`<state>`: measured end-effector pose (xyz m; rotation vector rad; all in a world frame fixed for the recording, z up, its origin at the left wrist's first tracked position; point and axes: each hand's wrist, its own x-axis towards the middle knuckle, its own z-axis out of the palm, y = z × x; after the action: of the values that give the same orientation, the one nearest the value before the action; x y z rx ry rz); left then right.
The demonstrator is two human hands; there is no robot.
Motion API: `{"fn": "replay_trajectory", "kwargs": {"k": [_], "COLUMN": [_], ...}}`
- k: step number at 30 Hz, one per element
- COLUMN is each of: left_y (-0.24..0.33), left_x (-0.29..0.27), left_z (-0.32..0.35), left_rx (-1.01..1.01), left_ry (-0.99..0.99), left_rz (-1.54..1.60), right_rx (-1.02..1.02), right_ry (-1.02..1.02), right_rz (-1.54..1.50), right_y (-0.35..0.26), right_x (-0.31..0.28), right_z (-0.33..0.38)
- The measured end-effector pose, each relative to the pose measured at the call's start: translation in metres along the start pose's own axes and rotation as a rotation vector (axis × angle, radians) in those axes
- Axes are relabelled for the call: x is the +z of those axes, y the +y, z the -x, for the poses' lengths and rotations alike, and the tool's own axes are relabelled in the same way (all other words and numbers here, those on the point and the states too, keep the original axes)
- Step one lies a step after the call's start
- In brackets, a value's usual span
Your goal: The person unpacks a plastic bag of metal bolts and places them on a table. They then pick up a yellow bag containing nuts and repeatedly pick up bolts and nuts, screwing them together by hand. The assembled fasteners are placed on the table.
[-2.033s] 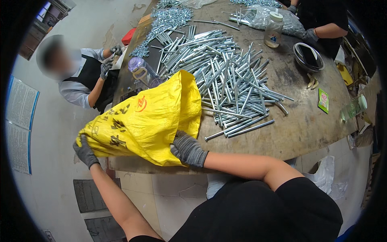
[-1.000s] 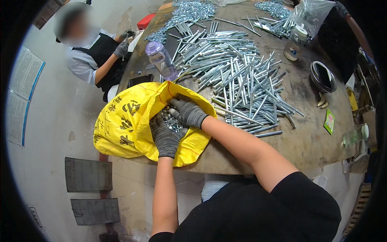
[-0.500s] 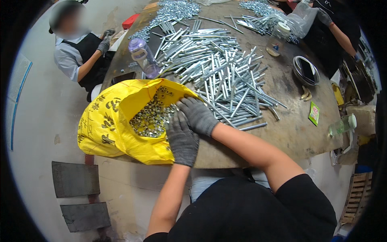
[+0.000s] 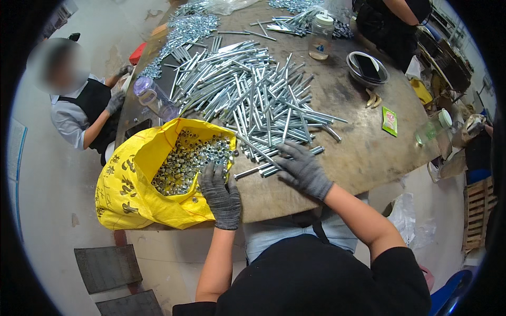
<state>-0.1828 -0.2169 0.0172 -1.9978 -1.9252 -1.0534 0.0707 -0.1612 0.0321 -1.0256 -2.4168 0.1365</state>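
Observation:
My left hand (image 4: 220, 197), in a dark grey knit glove, rests at the near right edge of a yellow woven bag (image 4: 124, 181). Its fingers are stretched out toward the small metal nuts (image 4: 182, 163) heaped in the bag's mouth. To the right, my right hand (image 4: 304, 173), gloved alike, lies with fingers extended against the near edge of a large pile of long silver bolts (image 4: 253, 89). The fingertips touch bolt ends there, and no bolt is plainly gripped. A few bolts lie between the two hands, close to the bag.
A purple bottle (image 4: 155, 99) leans behind the bag. Farther right are a lidded jar (image 4: 320, 38), a bowl with a phone (image 4: 367, 68), a green packet (image 4: 389, 121) and a clear bottle (image 4: 433, 128). One person (image 4: 87, 105) sits at left; another stands at the far right.
My right hand has left the bag's mouth and moved right to the bolts. My left hand has shifted slightly left and down. The view has turned to the right.

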Motion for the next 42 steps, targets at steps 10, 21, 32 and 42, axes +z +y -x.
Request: {"fn": "replay_trajectory", "kwargs": {"k": [10,21,32,42], "left_y": [0.0,-0.005,0.164,0.169], "left_x": [-0.045,0.008,0.029,0.065], "left_z": [0.055,0.048,-0.012,-0.013], "left_rx": [-0.315,0.024,-0.511,-0.495], "left_ry": [-0.063,-0.334,-0.462,-0.302], "left_rz": [0.202,-0.043,0.82,1.061], "right_rx": [0.348,0.633,0.547,0.556], "right_ry": [0.224,0.481,0.063,0.255], "right_rz": [-0.243,-1.485,-0.563,-0.553], "right_y": [0.035,0.055,0.005,0.014], "right_x": [-0.017,-0.04,-0.052,-0.041], "right_z": [0.049,0.074,0.093,0.083]}}
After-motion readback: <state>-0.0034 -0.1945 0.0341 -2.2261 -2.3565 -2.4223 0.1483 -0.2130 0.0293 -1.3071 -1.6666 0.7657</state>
